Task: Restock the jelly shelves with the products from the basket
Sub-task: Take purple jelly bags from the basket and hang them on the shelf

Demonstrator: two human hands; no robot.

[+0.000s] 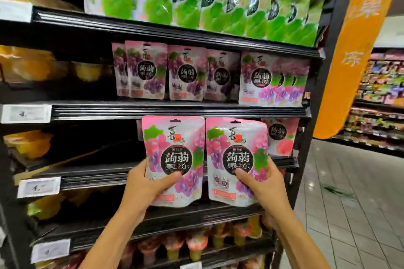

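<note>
Pink foil pouches of grape jelly are filling both our hands: we are gripping the left pouch point(172, 148) in our left hand point(148, 188) and the right pouch point(237, 148) in our right hand point(262, 183). Both are standing upright with their fronts facing us and their inner edges nearly touching. Each thumb is pressing across the lower front of its bag while the other fingers point(271, 165) are curling round the outer edge, so each bag is being pinched between thumb and fingers. We are holding the pair in the air in front of the middle shelf point(91, 176) of a black rack. Just behind the right pouch, a peach pouch point(282, 137) is standing on that shelf. One level up, a row of purple grape pouches point(185, 72) is facing outward, and green pouches point(218, 6) are crowding the level above that. Jelly cups point(196, 244) are lining a low shelf beneath our wrists. White price tags point(26, 113) are sitting on the rail ends at the left. An orange banner point(349, 50) is hanging beside the rack, above a pale tiled floor point(349, 214).
</note>
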